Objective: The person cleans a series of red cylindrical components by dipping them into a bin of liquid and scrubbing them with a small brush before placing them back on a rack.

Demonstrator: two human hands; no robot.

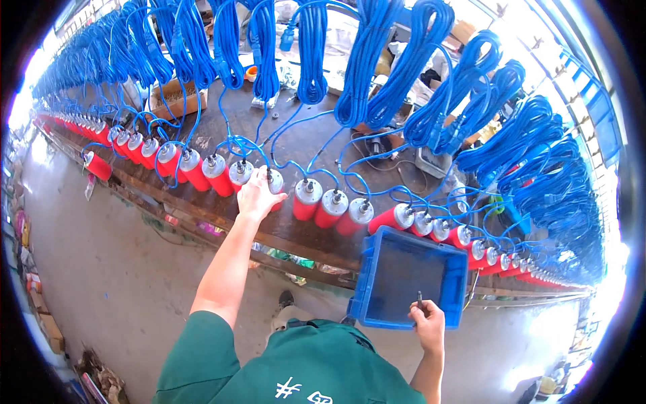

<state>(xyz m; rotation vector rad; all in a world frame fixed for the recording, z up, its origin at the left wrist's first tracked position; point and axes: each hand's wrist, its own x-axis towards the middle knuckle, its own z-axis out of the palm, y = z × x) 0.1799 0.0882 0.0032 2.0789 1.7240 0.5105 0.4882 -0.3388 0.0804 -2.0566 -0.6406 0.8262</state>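
Observation:
My left hand reaches forward to the row at the bench edge. Its fingers are round the grey-capped top of a red cylinder with a blue cable; part of that cylinder is hidden by the hand. Just left of it stands another red cylinder, close to my fingers. At the near rim of a blue plastic bin, my right hand pinches a small dark piece, too small to name for certain. Three more red cylinders stand upright between my left hand and the bin.
Along the dark bench the red cylinders run far to both sides. Bundles of coiled blue cable hang in a long row above it. A cardboard box sits at the back left. One red cylinder protrudes past the left bench edge.

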